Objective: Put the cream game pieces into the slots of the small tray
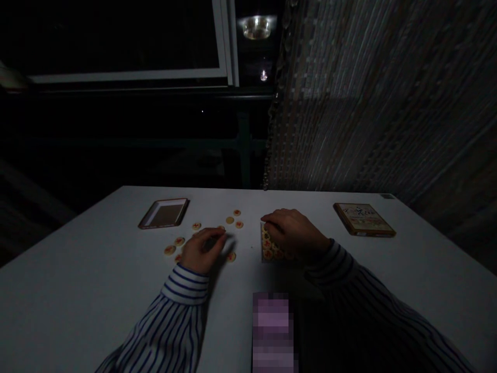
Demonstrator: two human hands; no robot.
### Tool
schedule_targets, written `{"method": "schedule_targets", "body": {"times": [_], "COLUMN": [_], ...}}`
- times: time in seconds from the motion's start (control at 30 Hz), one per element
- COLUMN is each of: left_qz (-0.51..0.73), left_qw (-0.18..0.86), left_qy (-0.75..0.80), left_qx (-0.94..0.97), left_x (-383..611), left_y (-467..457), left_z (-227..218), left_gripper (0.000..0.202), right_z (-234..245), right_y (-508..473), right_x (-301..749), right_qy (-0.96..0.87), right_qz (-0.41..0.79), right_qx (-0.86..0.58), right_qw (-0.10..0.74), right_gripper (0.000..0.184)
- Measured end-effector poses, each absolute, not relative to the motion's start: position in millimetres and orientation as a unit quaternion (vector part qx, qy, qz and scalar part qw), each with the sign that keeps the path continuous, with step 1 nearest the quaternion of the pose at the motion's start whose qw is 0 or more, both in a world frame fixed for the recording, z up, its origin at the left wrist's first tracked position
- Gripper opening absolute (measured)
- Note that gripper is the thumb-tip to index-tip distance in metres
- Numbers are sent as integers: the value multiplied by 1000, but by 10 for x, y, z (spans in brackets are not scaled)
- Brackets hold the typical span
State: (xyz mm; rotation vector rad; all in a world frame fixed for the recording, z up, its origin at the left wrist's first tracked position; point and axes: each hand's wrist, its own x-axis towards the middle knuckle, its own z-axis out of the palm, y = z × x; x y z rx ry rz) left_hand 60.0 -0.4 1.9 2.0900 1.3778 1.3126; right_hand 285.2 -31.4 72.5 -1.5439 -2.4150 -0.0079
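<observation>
My left hand (204, 249) is over loose xiangqi pieces, thumb and fingertips closed in a pinch; whatever lies between them is too dark to make out. Just past its fingertips shows the edge of one piece (221, 227). Round wooden pieces with red characters lie about it, such as one piece (170, 250) at its left and another (231, 257) at its right. My right hand (291, 230) bends over a shallow tray (261, 243) packed with pieces (267, 254), its fingers together at the tray's far left. The hand covers much of the tray, and its grip is hidden.
An open box lid or shallow box (166, 212) lies at the table's back left. A closed, printed box (365, 219) lies at the right. A blurred-out phone-like object (274, 331) is at the white table's (77, 290) near side. A bead curtain (330, 103) hangs behind.
</observation>
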Motion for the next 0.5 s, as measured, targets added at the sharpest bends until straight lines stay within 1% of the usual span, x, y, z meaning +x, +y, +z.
{"method": "schedule_targets", "body": {"times": [0.13, 0.37, 0.5], "left_qz": [428, 291, 253], "left_qw": [151, 132, 114], "left_qy": [430, 416, 408], "left_qx": [781, 852, 870], "left_x": [538, 446, 409], "left_y": [-16, -13, 17], "left_z": [-97, -104, -166], "left_gripper": [21, 29, 35], "right_z": [642, 453, 407], "right_y": [-310, -318, -349], "right_x": [2763, 2655, 2616], "right_qy": [-848, -873, -882], "right_qz": [15, 12, 2], "right_qx": [-514, -471, -457], "right_qw": [128, 122, 113], "right_gripper": [32, 31, 32]}}
